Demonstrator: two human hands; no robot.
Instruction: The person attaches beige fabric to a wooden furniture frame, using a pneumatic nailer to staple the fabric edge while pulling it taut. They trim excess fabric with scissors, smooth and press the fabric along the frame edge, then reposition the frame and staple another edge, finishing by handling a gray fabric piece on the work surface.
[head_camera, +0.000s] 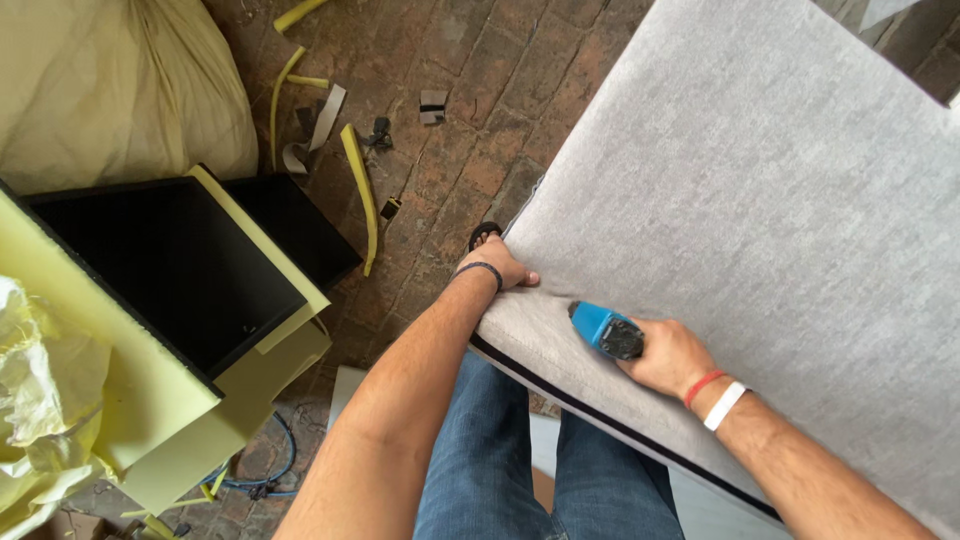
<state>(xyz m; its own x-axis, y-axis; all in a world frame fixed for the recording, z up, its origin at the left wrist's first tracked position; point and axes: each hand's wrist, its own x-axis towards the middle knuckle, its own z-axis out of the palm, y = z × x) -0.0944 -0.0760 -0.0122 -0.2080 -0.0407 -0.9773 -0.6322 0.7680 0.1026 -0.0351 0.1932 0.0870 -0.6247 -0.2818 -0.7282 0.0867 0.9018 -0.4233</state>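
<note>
Left hand (497, 265): grip closed on the panel's near corner, fingers curled over the edge, pinching the grey fabric.
Right hand (672, 357): grip wrapped round a blue stapler (606, 331), its nose pressed on the fabric just in from the near edge.
Panel (760, 230): grey, upholstered, tilted over the person's jeans (480, 450), dark trim along its near edge.
Floor (480, 90): brick, strewn with yellow foam strips (360, 190).
Left side: black box (170, 265) edged in yellow foam.

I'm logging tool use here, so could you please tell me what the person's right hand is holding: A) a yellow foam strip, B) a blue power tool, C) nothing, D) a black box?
B: the right hand grips a blue power tool pressed against the grey fabric panel.
</note>
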